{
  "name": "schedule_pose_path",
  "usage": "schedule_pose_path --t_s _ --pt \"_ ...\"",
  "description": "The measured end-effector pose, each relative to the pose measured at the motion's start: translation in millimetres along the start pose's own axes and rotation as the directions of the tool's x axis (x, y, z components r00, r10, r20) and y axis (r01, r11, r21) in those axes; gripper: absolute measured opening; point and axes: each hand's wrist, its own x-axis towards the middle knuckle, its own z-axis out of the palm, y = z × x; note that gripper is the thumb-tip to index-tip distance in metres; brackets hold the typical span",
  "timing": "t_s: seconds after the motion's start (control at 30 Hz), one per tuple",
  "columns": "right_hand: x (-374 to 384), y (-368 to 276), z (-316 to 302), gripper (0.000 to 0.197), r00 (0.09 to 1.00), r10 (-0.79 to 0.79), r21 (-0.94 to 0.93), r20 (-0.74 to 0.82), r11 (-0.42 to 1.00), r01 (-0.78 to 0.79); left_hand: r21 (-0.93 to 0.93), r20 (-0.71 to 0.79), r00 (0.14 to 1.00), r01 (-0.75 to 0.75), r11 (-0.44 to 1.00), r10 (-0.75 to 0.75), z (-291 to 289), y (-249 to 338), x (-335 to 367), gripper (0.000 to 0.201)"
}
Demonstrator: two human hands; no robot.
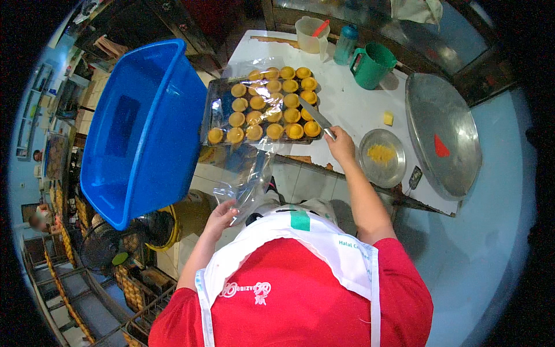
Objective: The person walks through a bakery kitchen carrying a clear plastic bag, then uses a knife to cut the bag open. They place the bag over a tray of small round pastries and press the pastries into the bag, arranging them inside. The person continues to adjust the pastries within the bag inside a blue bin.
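My right hand (341,144) is closed round the handle of a knife (314,117). Its blade points away and to the left, over the right edge of a dark tray (215,110). Rows of small round yellow tarts (255,117) fill that tray. Clear plastic film (245,173) lies across part of the tarts and hangs down over the near edge toward me. Low on the left, my left hand (221,217) pinches the loose end of the film, away from the tray.
A large blue tub (156,127) stands left of the tray. On the white table (347,98) are a metal plate of yellow shreds (381,154), a yellow block (388,118), a green jug (373,65), a teal bottle (346,43), a clear jug (309,34) and a big metal pan (445,115).
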Motion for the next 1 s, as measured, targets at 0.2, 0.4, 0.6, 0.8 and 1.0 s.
schedule_pose_path --t_s 0.2,0.4,0.6,0.8,1.0 --pt "-26 24 32 0.031 0.944 0.226 0.481 0.238 0.817 -0.317 -0.341 -0.044 0.999 -0.028 0.939 0.014 -5 -8 22 0.076" --pt "-34 20 72 0.029 0.885 0.045 0.743 0.463 0.525 -0.415 -0.208 0.24 0.968 0.125 0.97 -0.073 -13 42 18 0.071" --pt "-29 -33 102 0.024 0.822 -0.102 0.802 0.56 0.317 -0.506 -0.857 0.449 0.829 0.294 0.423 0.333 0 113 -17 0.072" --pt "-20 -68 91 0.021 0.811 -0.226 0.795 0.54 -0.18 -0.58 -0.412 0.246 0.96 -0.023 0.911 0.136 -40 115 -2 0.076" --pt "-20 -49 73 0.028 0.832 0.002 0.822 0.555 0.152 -0.549 -0.131 -0.174 0.971 0.142 0.981 -0.163 -51 88 35 0.088"
